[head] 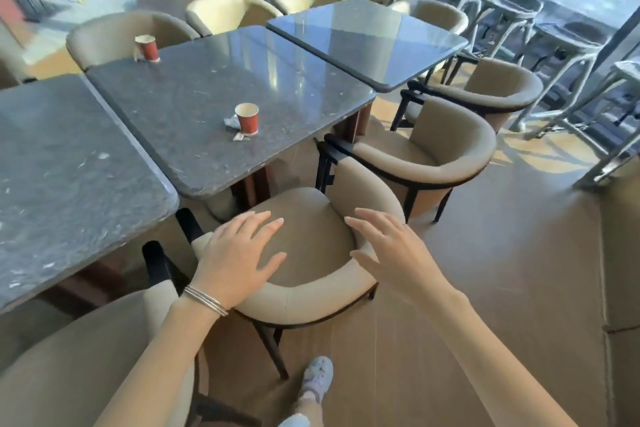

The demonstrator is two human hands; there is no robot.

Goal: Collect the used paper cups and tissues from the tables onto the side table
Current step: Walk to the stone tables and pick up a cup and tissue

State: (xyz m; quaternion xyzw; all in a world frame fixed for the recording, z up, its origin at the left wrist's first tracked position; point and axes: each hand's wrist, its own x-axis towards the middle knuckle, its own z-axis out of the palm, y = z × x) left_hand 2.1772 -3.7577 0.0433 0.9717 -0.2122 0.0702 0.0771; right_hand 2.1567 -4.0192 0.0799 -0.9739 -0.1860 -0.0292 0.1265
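Low in the centre of the frame, the left hand [235, 253] and the right hand [388, 250] are both released, fingers straight and spread, holding nothing. They hang over a beige upholstered tub chair with a curved back and dark legs [304, 295]. The left is above the seat and the left end of the backrest, the right above the right curve of the backrest. Whether either one touches the chair cannot be told. Thin silver bangles [206, 300] circle the left wrist.

Above the hands, at the centre of the frame, a red paper cup with a white inside [247, 118] stands upright near the lower right edge of the middle dark grey speckled stone table [207, 80]. A crumpled white tissue [231, 121] lies just beside it on its left, and a smaller scrap of paper [241, 137] lies at its base. A second red paper cup [147, 47] stands upright at the same table's upper left corner (something pale sits against its left side, too small to make out).

A matching stone table [62, 166] adjoins on the left of the frame, and a glossy square table [367, 42] reflecting the light stands at the upper right. A pale sneaker [317, 374] shows on the wooden floor at the bottom.
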